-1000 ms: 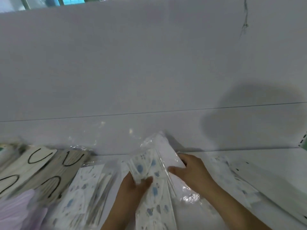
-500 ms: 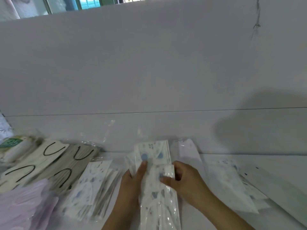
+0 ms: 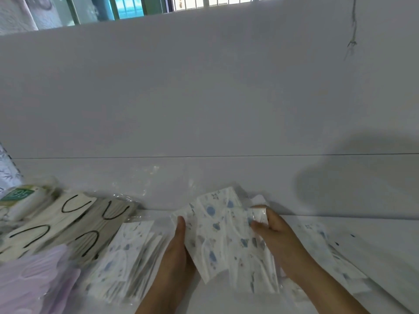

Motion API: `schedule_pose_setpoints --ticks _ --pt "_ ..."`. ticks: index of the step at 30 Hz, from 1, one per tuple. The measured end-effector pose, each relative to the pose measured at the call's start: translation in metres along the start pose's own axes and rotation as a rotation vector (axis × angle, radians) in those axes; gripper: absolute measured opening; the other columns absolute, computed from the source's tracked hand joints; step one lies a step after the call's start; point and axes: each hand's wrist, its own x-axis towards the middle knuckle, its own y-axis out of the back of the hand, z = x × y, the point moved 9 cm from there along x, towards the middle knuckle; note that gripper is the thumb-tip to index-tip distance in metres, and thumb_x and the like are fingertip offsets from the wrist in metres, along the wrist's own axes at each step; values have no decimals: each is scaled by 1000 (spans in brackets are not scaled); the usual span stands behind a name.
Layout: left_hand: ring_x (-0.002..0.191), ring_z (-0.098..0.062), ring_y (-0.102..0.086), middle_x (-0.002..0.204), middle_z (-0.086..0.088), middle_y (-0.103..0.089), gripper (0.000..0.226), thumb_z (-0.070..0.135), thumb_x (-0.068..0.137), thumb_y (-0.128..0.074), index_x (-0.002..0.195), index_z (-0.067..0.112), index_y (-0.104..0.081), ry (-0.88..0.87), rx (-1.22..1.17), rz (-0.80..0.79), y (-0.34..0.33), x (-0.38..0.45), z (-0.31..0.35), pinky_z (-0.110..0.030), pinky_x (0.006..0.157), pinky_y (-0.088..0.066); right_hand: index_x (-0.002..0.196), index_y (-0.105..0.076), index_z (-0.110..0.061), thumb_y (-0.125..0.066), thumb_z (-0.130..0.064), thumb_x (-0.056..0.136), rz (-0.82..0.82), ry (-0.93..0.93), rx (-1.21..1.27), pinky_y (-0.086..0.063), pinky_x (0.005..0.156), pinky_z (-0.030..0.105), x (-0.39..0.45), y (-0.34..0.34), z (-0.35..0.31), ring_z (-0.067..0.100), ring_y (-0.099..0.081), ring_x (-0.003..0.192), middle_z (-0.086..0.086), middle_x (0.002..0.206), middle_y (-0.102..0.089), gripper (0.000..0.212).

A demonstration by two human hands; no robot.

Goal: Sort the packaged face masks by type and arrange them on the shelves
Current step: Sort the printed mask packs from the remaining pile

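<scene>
A clear pack of white masks with blue print (image 3: 223,236) lies flat on the white shelf (image 3: 374,241), held between both hands. My left hand (image 3: 179,250) grips its left edge, thumb on top. My right hand (image 3: 275,232) pinches the folded plastic at its upper right corner. Another pack of the same blue-print masks (image 3: 127,259) lies just to the left. A further blue-print pack (image 3: 326,252) lies to the right, partly under my right forearm.
Packs of beige and grey masks with black ear loops (image 3: 68,225) lie at the left. A lilac pack (image 3: 34,282) sits at the lower left and a small pack with a green label (image 3: 20,198) behind them. The white back wall (image 3: 204,109) rises behind the shelf.
The held pack has come down from tilted upright to flat on the shelf. My hands have spread to its two sides, and the camera has tipped up a little.
</scene>
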Motion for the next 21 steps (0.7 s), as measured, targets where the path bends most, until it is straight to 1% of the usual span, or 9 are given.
schedule_pose_setpoints --ticks 3,5,7,10,12,14,16,18,21 --pt "111 -43 -67 121 -26 -68 44 22 91 -61 129 0 -61 -47 114 -20 1 0 -3 -58 104 -46 104 -67 -29 -54 -13 99 -62 -25 -102 -56 88 38 -2 -11 11 19 -70 97 -3 101 -74 21" --pt "101 -46 -70 111 -30 -71 41 10 83 -68 120 -5 -65 -87 184 16 9 -1 0 -60 99 -50 98 -67 -25 -58 -16 96 12 -2 -177 -58 78 30 0 -4 11 17 -70 89 -1 96 -73 13" --pt "100 -46 -70 109 -30 -71 35 10 82 -73 115 -2 -70 -122 238 31 12 -1 4 -63 99 -49 98 -67 -23 -63 -19 93 96 36 -193 -53 70 22 2 6 7 13 -69 84 -2 92 -72 7" --pt "101 -47 -70 109 -29 -72 29 18 86 -77 109 1 -74 -154 294 15 9 -1 7 -62 98 -51 98 -68 -20 -72 -24 88 86 39 -16 -53 74 30 0 -2 3 14 -68 80 -3 86 -73 12" --pt "105 -46 -69 112 -27 -71 40 27 82 -81 113 3 -72 -156 369 -58 -1 -4 3 -63 99 -49 96 -68 -22 -74 -28 85 46 39 -49 -56 75 31 -2 -18 2 11 -69 79 -5 84 -73 13" --pt "100 -42 -72 106 -23 -74 38 27 77 -84 109 7 -74 -203 517 -86 -6 -7 2 -64 97 -51 94 -66 -23 -72 -36 86 20 114 -156 -53 73 23 -3 -29 -8 3 -66 79 -9 85 -71 16" --pt "93 -41 -74 97 -22 -76 21 21 83 -82 99 9 -77 -255 575 -9 4 -5 5 -66 93 -52 97 -61 -25 -65 -45 88 120 217 -356 -50 77 22 -2 -7 -29 2 -63 87 -11 96 -64 22" --pt "85 -42 -74 90 -23 -76 12 15 88 -75 94 6 -76 -264 507 78 16 -2 12 -65 89 -54 111 -54 -25 -60 -57 86 221 240 -757 -50 84 30 -4 34 -50 10 -60 101 -10 112 -57 41" --pt "69 -31 -74 77 -14 -76 12 11 89 -72 96 1 -72 -279 452 89 14 -3 17 -43 73 -59 144 -33 -22 -60 -74 75 69 -71 -1351 -43 99 38 -9 87 -28 25 -47 124 4 138 -46 91"
